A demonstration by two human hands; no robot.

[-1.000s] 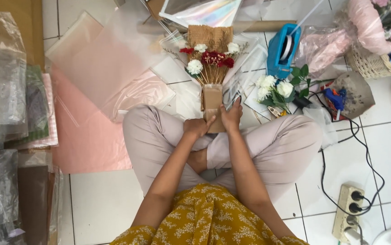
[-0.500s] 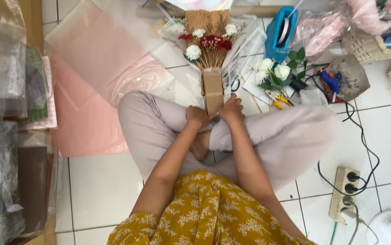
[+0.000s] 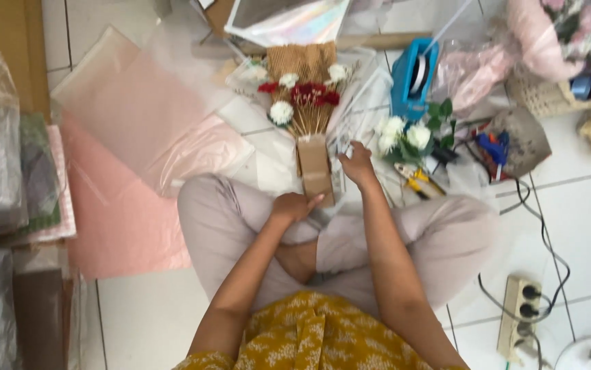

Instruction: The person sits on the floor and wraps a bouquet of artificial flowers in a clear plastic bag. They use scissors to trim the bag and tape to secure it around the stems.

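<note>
A bouquet (image 3: 307, 96) of red and white flowers backed with brown honeycomb paper lies on the floor in front of my crossed legs. Its stems sit in a brown paper sleeve (image 3: 314, 164). My left hand (image 3: 294, 205) grips the lower end of that sleeve. My right hand (image 3: 358, 164) is off the sleeve, just to its right, fingers curled over clear plastic wrapping on the floor. Whether it holds anything is unclear.
White flowers with green leaves (image 3: 402, 133) lie right of my right hand, a blue tape dispenser (image 3: 413, 79) behind them. Yellow-handled cutters (image 3: 415, 179), a blue glue gun (image 3: 494, 147), a cable and power strip (image 3: 518, 315) sit to the right. Pink sheets (image 3: 124, 205) and bagged wrapping (image 3: 1, 171) lie left.
My right hand has left the sleeve's base and moved up and to the right. My left hand stays on the sleeve's lower end. The view has shifted slightly.
</note>
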